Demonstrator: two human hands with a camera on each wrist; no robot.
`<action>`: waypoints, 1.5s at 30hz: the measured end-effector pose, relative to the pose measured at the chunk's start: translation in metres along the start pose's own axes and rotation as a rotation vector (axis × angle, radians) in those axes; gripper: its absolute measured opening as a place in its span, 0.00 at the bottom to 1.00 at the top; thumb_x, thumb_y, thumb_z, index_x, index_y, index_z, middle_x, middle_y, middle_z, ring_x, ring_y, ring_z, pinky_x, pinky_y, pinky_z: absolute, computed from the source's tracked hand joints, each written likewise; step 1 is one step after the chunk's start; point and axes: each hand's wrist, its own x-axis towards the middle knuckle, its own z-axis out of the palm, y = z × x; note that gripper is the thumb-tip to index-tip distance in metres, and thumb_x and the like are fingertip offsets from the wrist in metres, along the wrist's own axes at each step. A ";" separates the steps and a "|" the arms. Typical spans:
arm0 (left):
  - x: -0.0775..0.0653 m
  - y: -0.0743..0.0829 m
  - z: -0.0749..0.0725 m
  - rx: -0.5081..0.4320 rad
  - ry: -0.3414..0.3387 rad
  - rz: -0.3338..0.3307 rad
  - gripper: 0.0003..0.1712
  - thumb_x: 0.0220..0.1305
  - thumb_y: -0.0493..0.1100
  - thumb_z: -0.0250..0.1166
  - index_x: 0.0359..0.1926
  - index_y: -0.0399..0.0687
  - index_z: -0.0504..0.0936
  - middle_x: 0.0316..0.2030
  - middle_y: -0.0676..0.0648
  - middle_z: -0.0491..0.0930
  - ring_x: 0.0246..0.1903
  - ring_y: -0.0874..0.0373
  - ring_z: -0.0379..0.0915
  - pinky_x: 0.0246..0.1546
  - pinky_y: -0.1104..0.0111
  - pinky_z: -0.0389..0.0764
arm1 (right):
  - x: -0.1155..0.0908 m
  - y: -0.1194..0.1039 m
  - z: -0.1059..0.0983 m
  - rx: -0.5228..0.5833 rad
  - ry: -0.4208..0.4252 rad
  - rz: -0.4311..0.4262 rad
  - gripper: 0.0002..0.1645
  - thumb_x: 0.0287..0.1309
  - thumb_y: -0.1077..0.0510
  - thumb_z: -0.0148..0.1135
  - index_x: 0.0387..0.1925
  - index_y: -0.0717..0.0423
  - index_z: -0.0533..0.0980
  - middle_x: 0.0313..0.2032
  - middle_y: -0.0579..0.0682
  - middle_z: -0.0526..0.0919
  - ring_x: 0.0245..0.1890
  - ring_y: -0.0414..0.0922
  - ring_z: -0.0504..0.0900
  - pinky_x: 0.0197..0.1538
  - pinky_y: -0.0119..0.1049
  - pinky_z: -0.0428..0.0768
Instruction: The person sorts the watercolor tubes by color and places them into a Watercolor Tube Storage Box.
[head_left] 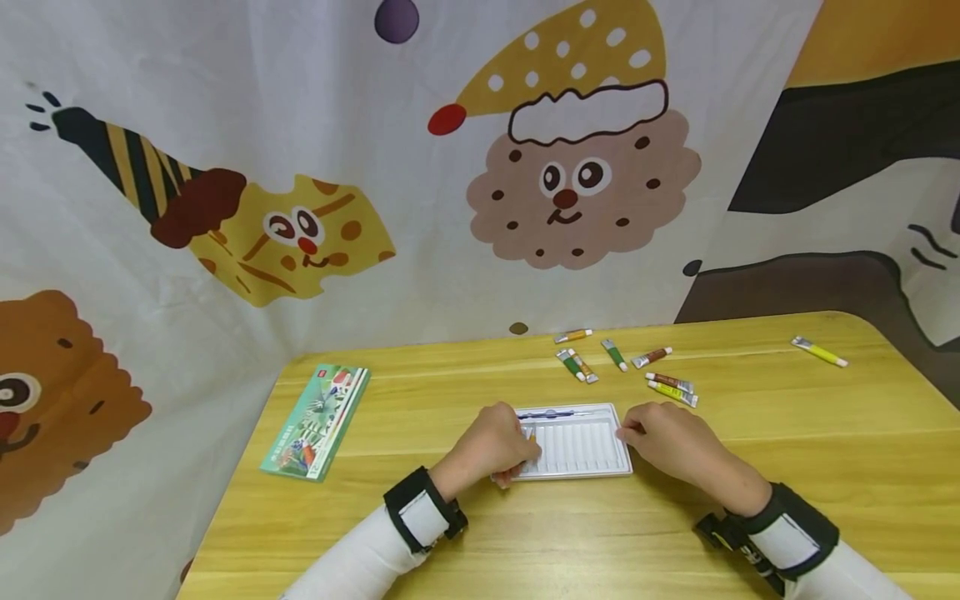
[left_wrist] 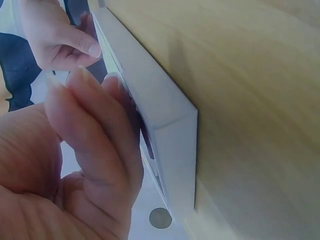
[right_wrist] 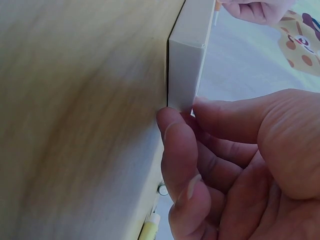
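Observation:
A shallow white plastic tray (head_left: 577, 448) with a row of narrow slots lies on the table. Along its far side rests a paintbrush (head_left: 551, 413) with a blue handle. My left hand (head_left: 495, 443) is over the tray's left end, fingers curled and pinching a small orange paint tube (head_left: 532, 434) mostly hidden by the fingers. In the left wrist view those fingers are right at the tray's rim (left_wrist: 175, 140). At the opposite end my right hand (head_left: 667, 437) pinches the tray's edge between thumb and fingers, as the right wrist view shows at the tray corner (right_wrist: 187, 75).
Beyond the tray lie several paint tubes, among them green (head_left: 613, 355), brown (head_left: 652, 357) and yellow (head_left: 672, 393) ones. Another yellow tube (head_left: 820, 351) is far right. A green paint box (head_left: 318, 421) lies at left. A printed cloth (head_left: 420, 275) hangs behind the table.

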 end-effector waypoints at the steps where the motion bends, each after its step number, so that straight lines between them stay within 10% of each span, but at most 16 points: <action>1: 0.000 0.000 0.000 0.006 -0.001 -0.002 0.21 0.60 0.32 0.69 0.11 0.37 0.79 0.07 0.49 0.72 0.04 0.59 0.70 0.08 0.69 0.73 | 0.000 0.000 0.000 0.000 -0.001 0.000 0.05 0.67 0.58 0.70 0.35 0.56 0.85 0.24 0.42 0.77 0.23 0.41 0.70 0.29 0.38 0.67; 45: -0.002 -0.005 -0.004 -0.004 -0.024 0.024 0.22 0.63 0.37 0.76 0.14 0.35 0.81 0.08 0.48 0.74 0.05 0.61 0.67 0.09 0.70 0.73 | -0.001 0.000 0.000 -0.006 -0.003 -0.008 0.04 0.66 0.59 0.71 0.35 0.57 0.85 0.24 0.42 0.77 0.23 0.41 0.70 0.28 0.37 0.68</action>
